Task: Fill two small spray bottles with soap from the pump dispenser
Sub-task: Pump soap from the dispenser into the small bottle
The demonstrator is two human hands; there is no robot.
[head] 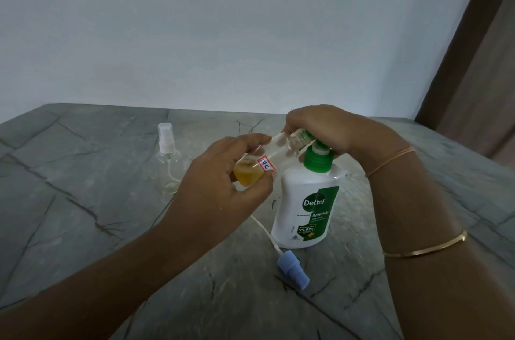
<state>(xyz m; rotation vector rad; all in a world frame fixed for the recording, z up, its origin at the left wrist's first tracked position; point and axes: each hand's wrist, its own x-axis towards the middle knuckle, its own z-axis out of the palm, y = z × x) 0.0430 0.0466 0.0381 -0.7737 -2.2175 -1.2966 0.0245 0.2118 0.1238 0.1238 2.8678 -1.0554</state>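
Note:
My left hand grips a small clear spray bottle, uncapped and tilted, with amber soap pooled at its bottom and a red-edged sticker on its side. Its open neck sits against the green nozzle of the white pump dispenser, which stands upright on the table. My right hand lies curled over the green pump head, covering most of it. The bottle's blue spray cap with its white dip tube lies on the table in front of the dispenser. A second clear spray bottle with a white cap stands at the back left.
All of this rests on a grey marble-patterned table against a pale wall. A brown door frame rises at the right edge. Thin bangles circle my right wrist and forearm.

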